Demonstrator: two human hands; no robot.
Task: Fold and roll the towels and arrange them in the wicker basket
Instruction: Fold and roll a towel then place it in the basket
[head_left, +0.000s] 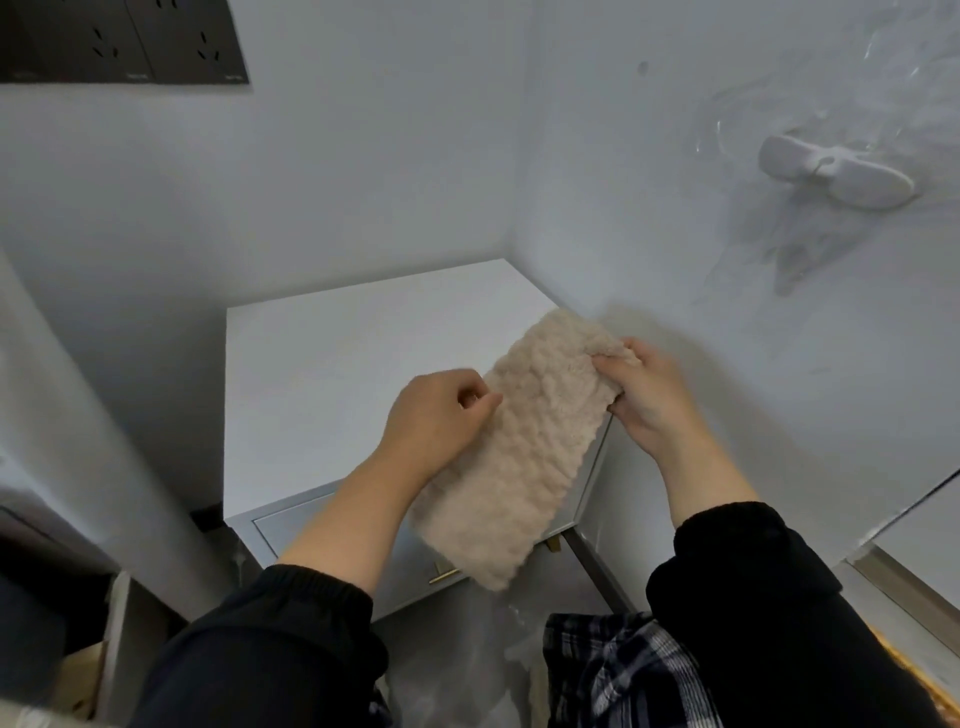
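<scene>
**Towel held in the air above the tabletop, fold not yet set**

The beige, fluffy towel (519, 457) hangs in the middle of the frame, held clear above the white tabletop (337, 374) that fills the corner of the walls. It reads as a long, narrow strip running from the upper right down to the lower centre, so it seems to be folded lengthwise already, though the layers cannot be counted.

The right hand (644, 395) is closed round the towel's upper end, with the cloth bunched between thumb and fingers. The left hand (441, 415), at the strip's left edge, has curled fingers, and its thumb and forefinger seem to pinch that edge. The lower end hangs free in front of the drawer front (291, 525). The wicker basket is not in view.

To do this step well, I would lay the strip flat on the tabletop rather than work it in the air, since thick pile sags and lets the edges creep apart. Square the long edges, smooth the bunched end under the right hand, then roll from one short end with even pressure from both hands. A loose start would probably make a lopsided roll that springs open in the basket.
</scene>
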